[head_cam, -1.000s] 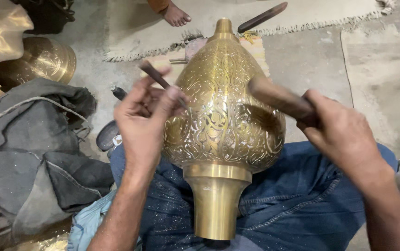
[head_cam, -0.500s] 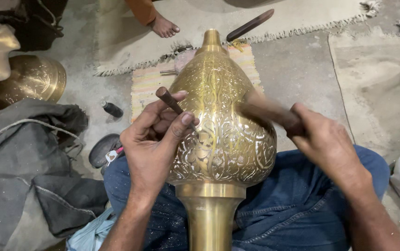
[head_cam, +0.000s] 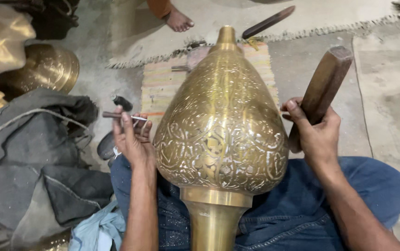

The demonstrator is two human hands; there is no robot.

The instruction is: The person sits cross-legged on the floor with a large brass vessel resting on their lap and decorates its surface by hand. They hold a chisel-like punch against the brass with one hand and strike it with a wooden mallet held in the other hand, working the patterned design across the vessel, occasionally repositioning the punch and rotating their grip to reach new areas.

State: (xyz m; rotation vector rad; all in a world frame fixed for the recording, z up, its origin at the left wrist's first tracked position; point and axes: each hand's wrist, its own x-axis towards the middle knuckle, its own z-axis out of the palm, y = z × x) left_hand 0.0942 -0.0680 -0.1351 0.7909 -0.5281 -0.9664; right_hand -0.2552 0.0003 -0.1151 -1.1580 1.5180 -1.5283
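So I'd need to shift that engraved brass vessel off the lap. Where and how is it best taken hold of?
Probably by the plain neck below the bulb of the brass vessel, coming from the near end, with the other palm under the wide belly. The neck is narrow and smooth; the bulb is broad, rounded and finely engraved, so likely slippery.

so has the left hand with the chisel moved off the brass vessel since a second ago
Yes. The left hand with its chisel has pulled away leftward off the engraved brass vessel, now apart from its side.
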